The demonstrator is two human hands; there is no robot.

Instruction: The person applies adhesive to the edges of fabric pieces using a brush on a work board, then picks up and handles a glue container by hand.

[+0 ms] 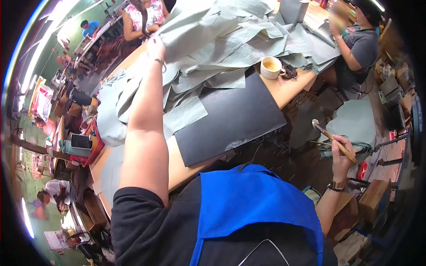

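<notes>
My left hand [156, 48] stretches far across the table to the edge of a heap of thin grey-green sheets [222, 42], leather or cloth. Its fingers close on the edge of one sheet; the fingertips are small in view. To the right, off the table, my right hand [342, 155] grips a brush [329, 136] by its wooden handle, bristle end up and pale with some coating. A black flat board [230, 119] lies on the near table, partly under the sheets. Beyond it stands a cup [271, 67] of yellowish liquid.
Dark crumpled scraps [289, 72] lie beside the cup on the wooden table [306, 82]. More grey-green sheets [353, 122] hang at the right. One person [359, 46] sits at the right and another [148, 17] stands across the table. Cardboard boxes [375, 195] stand at lower right.
</notes>
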